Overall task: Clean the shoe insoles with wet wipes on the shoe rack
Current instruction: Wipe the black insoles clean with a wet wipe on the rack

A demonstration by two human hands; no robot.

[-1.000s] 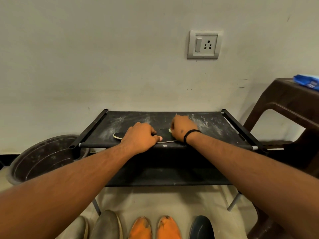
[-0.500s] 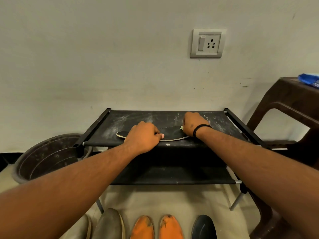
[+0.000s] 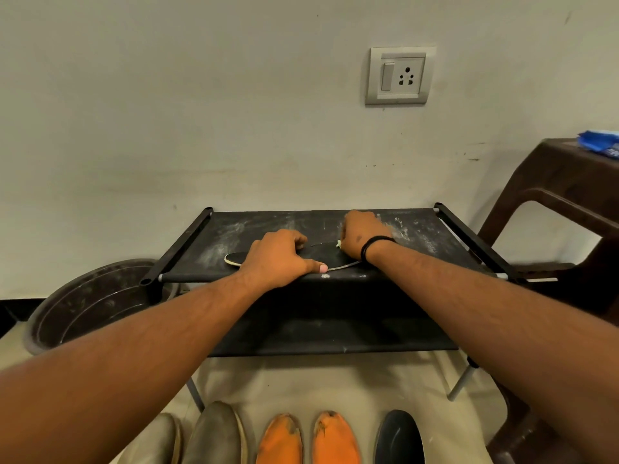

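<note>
A dark shoe insole (image 3: 323, 257) with a pale edge lies flat near the front of the black shoe rack's dusty top shelf (image 3: 432, 239). My left hand (image 3: 279, 257) lies over its left half, fingers curled over the far edge and thumb stretched along the front edge, holding it down. My right hand (image 3: 360, 234) sits at the insole's right end with fingers curled round a small white wet wipe (image 3: 339, 243), of which only a corner shows. A black band circles my right wrist.
A dark round tub (image 3: 90, 306) stands on the floor left of the rack. A brown plastic stool (image 3: 566, 209) at the right carries a blue wipes pack (image 3: 601, 145). Several shoes (image 3: 279, 440) line the floor in front. A wall socket (image 3: 400, 75) is above.
My right hand with the wipe has slid from the middle of the insole to its right end. The left hand has kept its hold; the view shifted slightly.
</note>
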